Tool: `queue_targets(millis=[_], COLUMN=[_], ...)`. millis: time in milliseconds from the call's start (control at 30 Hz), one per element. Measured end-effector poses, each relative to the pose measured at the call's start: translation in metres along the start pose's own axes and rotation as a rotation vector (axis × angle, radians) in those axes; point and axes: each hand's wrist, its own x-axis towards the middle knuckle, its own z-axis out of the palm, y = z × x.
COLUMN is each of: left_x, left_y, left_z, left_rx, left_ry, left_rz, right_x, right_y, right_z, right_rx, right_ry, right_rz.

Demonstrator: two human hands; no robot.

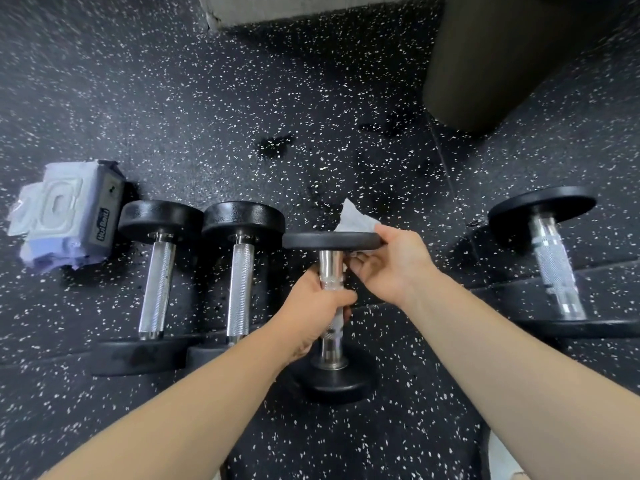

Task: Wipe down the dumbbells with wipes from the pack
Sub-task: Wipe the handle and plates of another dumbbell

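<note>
1. My left hand [318,301] is clenched around the knurled chrome handle of the middle black round-plate dumbbell [334,379].
2. My right hand [391,265] pinches a crumpled white wipe [353,218] against the rim of the far plate of this dumbbell, thumb above and fingers below.
3. Just to the left, two more black dumbbells with chrome handles [159,282] [240,285] lie side by side on the black speckled rubber floor [207,116].
4. A fourth black dumbbell [554,268] lies well apart on the right.
5. The pale lilac pack of wipes [65,223] lies far left, just beside the leftmost dumbbell.
</note>
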Motion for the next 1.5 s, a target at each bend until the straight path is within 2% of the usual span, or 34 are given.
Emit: queue_targets(millis=[133,233,333,433,500,700,867,967,1100,1200,1433,1500], left_x=[-0.001,-0.003,-0.013,-0.012,-0.005,0.005,0.008,0.010,0.009,0.006,-0.002,-0.005], left_y=[0.016,0.026,0.020,0.015,0.017,0.010,-0.005,-0.004,-0.004,-0.002,0.004,0.007], left_z=[0.006,0.016,0.030,0.035,0.031,0.020,0.026,0.028,0.022,0.015,0.013,0.014], left_rx=[0.007,0.245,0.478,0.476,0.431,0.245,0.163,0.151,0.072,-0.004,0.079,0.241], left_ry=[-0.003,0.032,0.209,0.344,0.369,0.300,0.218,0.195,0.135,0.080,0.016,0.053], left_rz=[0.033,0.154,0.223,0.205,0.172,0.104,0.097,0.101,0.102,0.090,-0.007,0.026], right_x=[-0.007,-0.015,-0.021,-0.024,-0.028,-0.029,-0.005,-0.003,-0.018,-0.027,-0.003,-0.007], right_y=[-0.012,-0.018,-0.016,-0.010,-0.004,0.000,-0.005,-0.011,-0.013,-0.011,-0.011,-0.009], right_z=[0.000,0.003,0.010,0.018,0.021,0.021,0.013,0.011,0.006,0.007,0.001,-0.002], right_rx=[0.040,0.061,0.051,0.050,0.072,0.116,0.077,0.028,0.107,0.073,-0.027,-0.023], right_ry=[0.019,0.030,0.017,-0.013,-0.072,-0.213,-0.029,0.050,-0.061,-0.110,0.131,0.138], right_rz=[-0.132,-0.205,-0.239,-0.258,-0.238,-0.108,-0.021,-0.038,-0.094,-0.098,-0.068,-0.094])
